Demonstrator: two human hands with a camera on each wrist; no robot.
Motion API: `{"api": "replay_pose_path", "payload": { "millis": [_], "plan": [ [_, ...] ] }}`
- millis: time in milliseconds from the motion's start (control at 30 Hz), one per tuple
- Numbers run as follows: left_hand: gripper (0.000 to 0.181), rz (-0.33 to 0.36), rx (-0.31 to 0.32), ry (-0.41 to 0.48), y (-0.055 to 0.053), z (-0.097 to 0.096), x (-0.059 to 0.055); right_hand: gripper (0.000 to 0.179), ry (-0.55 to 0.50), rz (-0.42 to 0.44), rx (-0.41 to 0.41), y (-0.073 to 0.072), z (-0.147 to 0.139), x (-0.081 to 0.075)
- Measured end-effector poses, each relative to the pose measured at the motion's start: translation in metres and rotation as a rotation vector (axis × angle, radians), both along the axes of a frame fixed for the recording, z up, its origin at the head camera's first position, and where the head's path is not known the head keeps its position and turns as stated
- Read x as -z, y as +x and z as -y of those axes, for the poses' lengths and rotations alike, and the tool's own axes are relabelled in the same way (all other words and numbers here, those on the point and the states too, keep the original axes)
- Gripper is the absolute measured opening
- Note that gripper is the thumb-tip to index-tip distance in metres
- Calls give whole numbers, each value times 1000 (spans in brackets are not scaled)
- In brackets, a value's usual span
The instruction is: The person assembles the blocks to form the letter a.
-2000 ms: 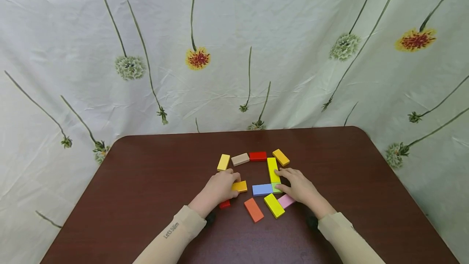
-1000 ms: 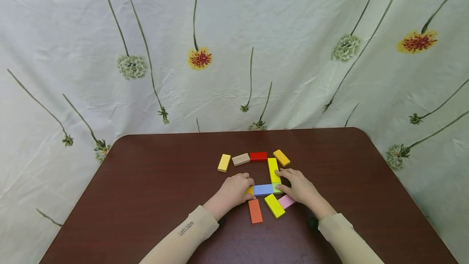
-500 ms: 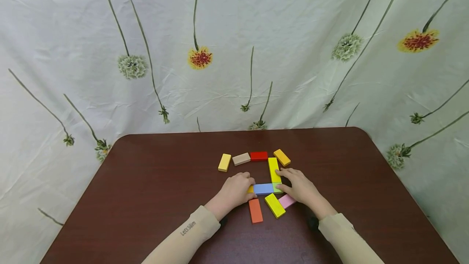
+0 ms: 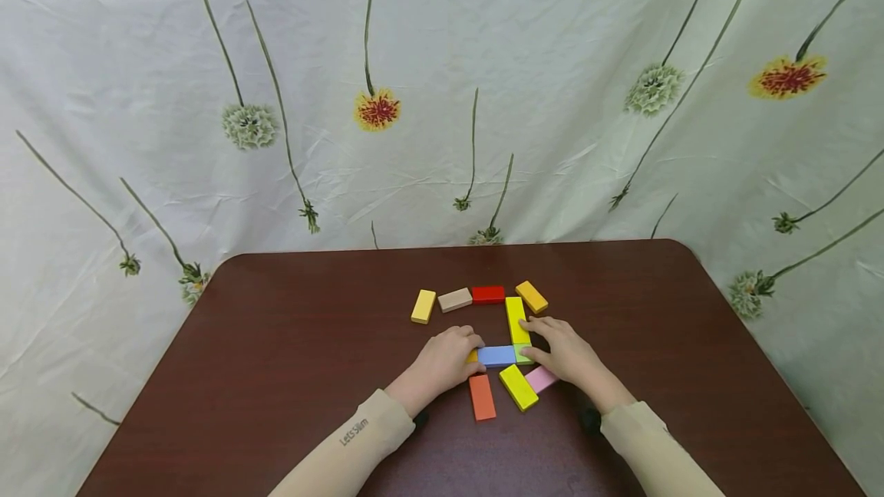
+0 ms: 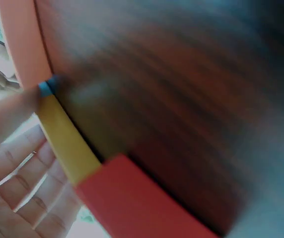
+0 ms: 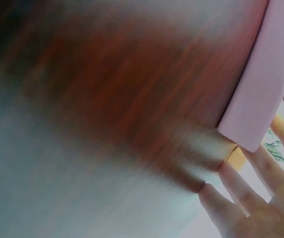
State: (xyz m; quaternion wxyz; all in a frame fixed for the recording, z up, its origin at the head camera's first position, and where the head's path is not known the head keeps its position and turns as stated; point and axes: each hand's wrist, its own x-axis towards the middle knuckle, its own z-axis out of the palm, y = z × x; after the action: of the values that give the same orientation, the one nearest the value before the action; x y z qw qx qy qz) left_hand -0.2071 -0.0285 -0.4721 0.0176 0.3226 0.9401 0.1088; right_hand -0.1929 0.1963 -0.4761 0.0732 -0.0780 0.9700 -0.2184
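The left hand point(image 4: 440, 359) pinches a flat amber-yellow rectangular block point(image 4: 473, 357) at the end of a flat blue rectangular block point(image 4: 496, 357). The right hand point(image 4: 565, 351) is relaxed, touching a long bright-yellow block point(image 4: 515, 320) and a light-green block point(image 4: 522, 353). Joining appears complete for these four, on the dark-brown wood-grain table point(image 4: 311, 328). Outside that assembly, apparently unjoined to it: a flat coral-orange block point(image 4: 482, 397), nearest me, and a flat pale-pink block point(image 4: 540, 379), partly hidden by the right hand.
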Motion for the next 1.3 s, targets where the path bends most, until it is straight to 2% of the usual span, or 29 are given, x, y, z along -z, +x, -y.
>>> {"api": "replay_pose_path", "payload": {
  "millis": [267, 567, 833, 1167, 1300],
  "plan": [
    [32, -11, 12, 4, -1, 0, -1, 54, -4, 10, 6, 0, 0, -1],
    [29, 4, 20, 52, -3, 2, 0, 54, -8, 8, 7, 0, 1, -1],
    [26, 40, -13, 102, -4, 3, 1, 54, -23, -2, 6, 1, 1, -1],
    [25, 29, -25, 90, -2, 1, -1, 57, -36, 16, 8, 1, 1, -3],
    [26, 30, -32, 69, 0, -2, -1, 54, -65, -8, 11, 5, -2, -6]
  ]
}}
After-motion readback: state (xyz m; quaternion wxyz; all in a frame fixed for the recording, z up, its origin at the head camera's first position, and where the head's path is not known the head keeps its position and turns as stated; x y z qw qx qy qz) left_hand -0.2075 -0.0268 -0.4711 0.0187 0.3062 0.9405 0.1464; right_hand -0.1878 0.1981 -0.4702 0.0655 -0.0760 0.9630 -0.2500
